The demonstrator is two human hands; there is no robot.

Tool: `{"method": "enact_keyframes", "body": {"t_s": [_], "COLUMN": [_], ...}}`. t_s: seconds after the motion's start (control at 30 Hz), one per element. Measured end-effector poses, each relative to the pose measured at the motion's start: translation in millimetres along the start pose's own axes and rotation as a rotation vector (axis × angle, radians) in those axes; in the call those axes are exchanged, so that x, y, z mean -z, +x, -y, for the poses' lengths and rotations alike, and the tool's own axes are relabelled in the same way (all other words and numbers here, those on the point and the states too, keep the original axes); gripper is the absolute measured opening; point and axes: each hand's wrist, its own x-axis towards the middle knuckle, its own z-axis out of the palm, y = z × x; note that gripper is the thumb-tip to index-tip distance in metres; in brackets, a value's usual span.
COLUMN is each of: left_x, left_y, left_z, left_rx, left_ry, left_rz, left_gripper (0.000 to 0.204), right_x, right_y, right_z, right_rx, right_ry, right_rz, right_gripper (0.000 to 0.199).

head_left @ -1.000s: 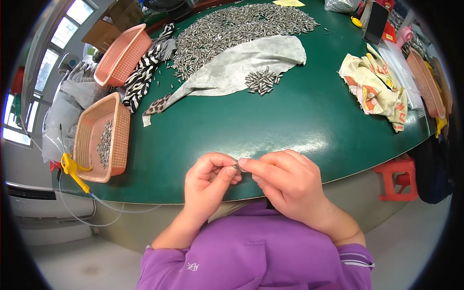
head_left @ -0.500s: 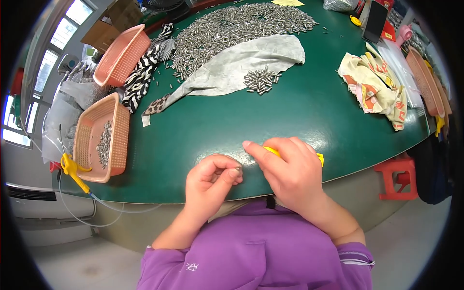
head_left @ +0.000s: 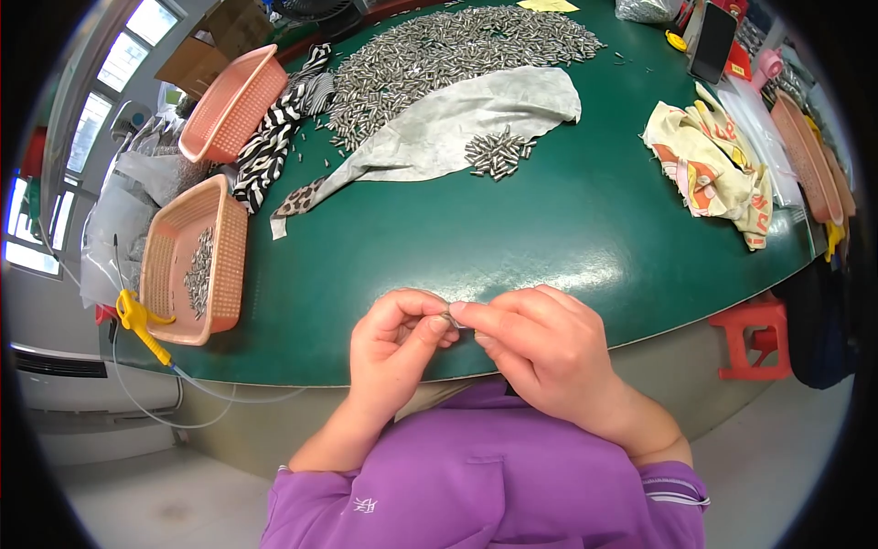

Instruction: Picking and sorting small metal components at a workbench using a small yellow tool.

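Over the near edge of the green table, my two hands meet at the fingertips. My left hand point(head_left: 391, 346) is closed, pinching a small metal piece point(head_left: 449, 318) between thumb and forefinger. My right hand point(head_left: 553, 340) is closed too, its forefinger and thumb touching or nearly touching that piece. A thin shiny bit shows between the fingertips. The yellow tool in my right hand is now hidden by the fingers. Beyond lies a small heap of short metal pins point(head_left: 499, 152), beside a grey cloth point(head_left: 430, 128).
A large pile of pins point(head_left: 448, 59) covers the far side of the table point(head_left: 366, 247). At left stand pink baskets, one holding pins point(head_left: 236, 274), and a yellow air gun point(head_left: 137, 318). A patterned cloth point(head_left: 704, 174) and a phone point(head_left: 712, 44) lie right. A red stool point(head_left: 754, 339) stands below.
My right hand has moved left and slightly down, bringing its fingertips to my left hand. The yellow tool seen in it earlier is no longer visible. My left hand stays nearly still.
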Motion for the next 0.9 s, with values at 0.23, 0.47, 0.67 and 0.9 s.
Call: {"method": "enact_keyframes", "body": {"t_s": [0.23, 0.47, 0.67, 0.9], "left_x": [-1.9, 1.5, 1.3, 1.2], "left_y": [-0.5, 1.3, 1.7, 1.9], "left_z": [-1.1, -2.5, -1.9, -0.4], "left_rx": [-0.010, -0.005, -0.040, -0.068], "left_ry": [0.073, 0.048, 0.065, 0.094], "left_rz": [0.049, 0.070, 0.075, 0.082], "left_gripper": [0.006, 0.008, 0.010, 0.011], "right_x": [-5.8, -3.2, -2.5, -1.6], "right_y": [-0.9, 1.9, 0.9, -0.1], "right_z": [-6.2, -9.6, -5.8, -6.3], "right_rx": [0.041, 0.067, 0.033, 0.052], "right_ry": [-0.140, -0.171, -0.050, -0.015], "right_rz": [-0.044, -0.103, -0.073, -0.036], "right_gripper": [0.035, 0.033, 0.032, 0.035]}}
